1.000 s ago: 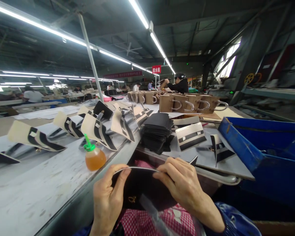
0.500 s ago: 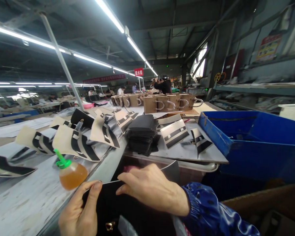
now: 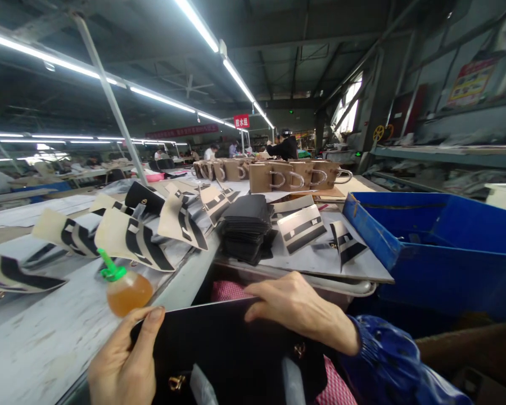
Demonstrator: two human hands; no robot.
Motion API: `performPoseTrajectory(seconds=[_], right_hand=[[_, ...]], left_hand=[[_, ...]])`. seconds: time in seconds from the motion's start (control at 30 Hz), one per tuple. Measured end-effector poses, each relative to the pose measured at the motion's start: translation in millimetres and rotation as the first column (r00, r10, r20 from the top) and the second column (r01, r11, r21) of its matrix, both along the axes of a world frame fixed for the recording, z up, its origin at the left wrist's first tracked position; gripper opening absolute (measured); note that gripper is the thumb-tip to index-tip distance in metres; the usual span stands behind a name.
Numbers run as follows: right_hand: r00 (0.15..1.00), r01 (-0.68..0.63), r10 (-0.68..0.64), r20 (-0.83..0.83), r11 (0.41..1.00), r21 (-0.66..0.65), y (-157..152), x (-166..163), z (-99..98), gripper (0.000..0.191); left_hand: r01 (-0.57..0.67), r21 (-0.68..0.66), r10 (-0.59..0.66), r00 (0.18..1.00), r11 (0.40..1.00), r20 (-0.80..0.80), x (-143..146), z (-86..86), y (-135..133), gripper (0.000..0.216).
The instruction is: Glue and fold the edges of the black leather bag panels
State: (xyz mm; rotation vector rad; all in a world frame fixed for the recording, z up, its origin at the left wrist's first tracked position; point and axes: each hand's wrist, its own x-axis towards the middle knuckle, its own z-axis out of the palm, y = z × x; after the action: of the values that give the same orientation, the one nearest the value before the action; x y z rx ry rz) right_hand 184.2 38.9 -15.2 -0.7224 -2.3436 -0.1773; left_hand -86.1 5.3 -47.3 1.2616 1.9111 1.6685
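A black flat panel (image 3: pixel 223 343) with gold metal clasps and clear plastic strips is stretched between my hands at the bottom of the head view. My left hand (image 3: pixel 129 357) pinches its upper left edge, thumb on the near face. My right hand (image 3: pixel 299 309) grips the top edge farther right, thumb in front and fingers behind. Just beyond my left hand stands a squeeze bottle (image 3: pixel 130 293) of amber liquid with a green spout. A stack of black pieces (image 3: pixel 244 225) sits past my right hand. Pink checked cloth (image 3: pixel 337 385) shows below the panel.
Curved cream-and-black panels (image 3: pixel 129 239) lie along the white table (image 3: pixel 34 343) at left. More rest around the black stack. Brown bags with wrapped handles (image 3: pixel 293 177) stand in rows behind. A large blue bin (image 3: pixel 455 270) is at right. A person in dark clothing (image 3: pixel 284 147) is farther back.
My right hand has slid right along the panel's top edge, away from my left hand. The panel now lies more spread out, with a second clasp showing. My left hand keeps its pinch.
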Motion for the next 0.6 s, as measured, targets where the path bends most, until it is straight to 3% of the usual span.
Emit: performPoseTrajectory(seconds=[0.23,0.47,0.6], right_hand=[[0.988,0.122,-0.138,-0.064,0.971,-0.206,-6.1,42.9,4.5,0.058],[0.984,0.167,-0.175,-0.036,0.972,-0.166,-8.0,52.2,-3.8,0.063],[0.986,0.164,-0.164,0.004,0.979,-0.125,-7.7,58.2,-0.6,0.060]], left_hand=[[0.061,0.079,-0.065,0.997,0.995,0.050,9.4,9.5,0.7,0.036],[0.105,0.116,-0.099,0.994,0.988,-0.053,12.7,8.0,0.2,0.030],[0.108,0.160,-0.087,0.987,0.981,-0.136,17.8,16.9,0.8,0.029]])
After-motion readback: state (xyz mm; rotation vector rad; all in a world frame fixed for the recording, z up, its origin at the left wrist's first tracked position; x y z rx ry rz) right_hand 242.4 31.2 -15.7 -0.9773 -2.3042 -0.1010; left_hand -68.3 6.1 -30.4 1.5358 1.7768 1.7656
